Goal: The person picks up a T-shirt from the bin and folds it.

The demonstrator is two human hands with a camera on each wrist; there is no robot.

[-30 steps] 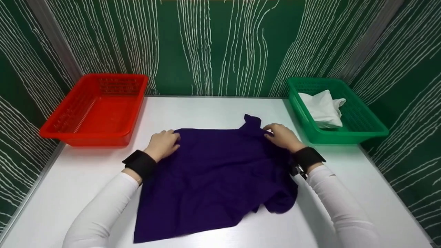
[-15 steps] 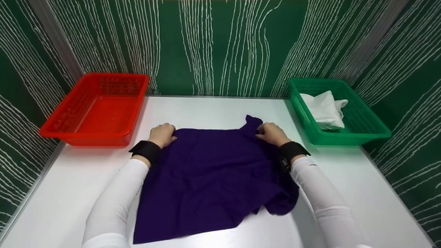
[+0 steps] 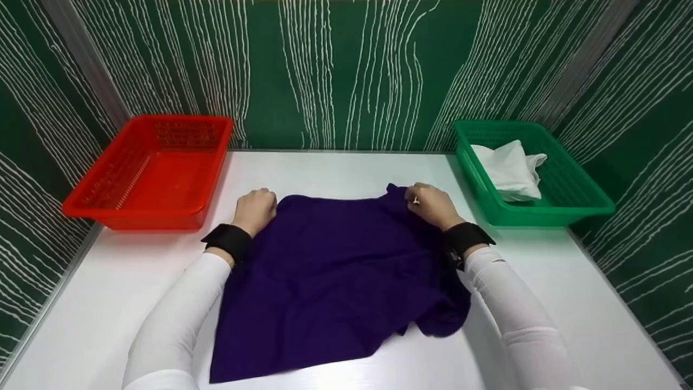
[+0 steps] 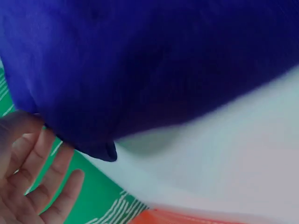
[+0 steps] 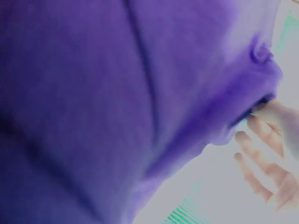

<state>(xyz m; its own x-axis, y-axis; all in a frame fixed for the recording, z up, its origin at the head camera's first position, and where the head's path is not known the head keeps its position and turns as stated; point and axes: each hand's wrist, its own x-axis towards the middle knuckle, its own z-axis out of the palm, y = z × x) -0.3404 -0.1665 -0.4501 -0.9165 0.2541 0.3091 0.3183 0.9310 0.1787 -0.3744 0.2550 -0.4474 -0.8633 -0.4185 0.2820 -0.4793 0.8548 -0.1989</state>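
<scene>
Cloth (image 3: 330, 271) of deep purple lies spread over the middle of the bench (image 3: 325, 173), creased across and bunched at its four o'clock side. At its eleven o'clock corner the person's left grip (image 3: 255, 211) is closed to a thumb-and-finger pinch on the edge, the other fingers loosely extended. At one o'clock the right grip (image 3: 430, 205) pinches the edge likewise, beside a small upturned tip.

A slip looks the likeliest trouble: each pinch seems to take in little material, so a hard or uneven pull could free one corner. The bunched side could drag or tuck under itself if the far edge is moved first, leaving everything crooked. The right pinch may also have a fold rather than a true corner; blur hides the layers. A wide swing toward two o'clock might knock the green basket (image 3: 547, 217) holding a white bundle (image 3: 509, 173); toward ten, the red basket (image 3: 151, 219).
</scene>
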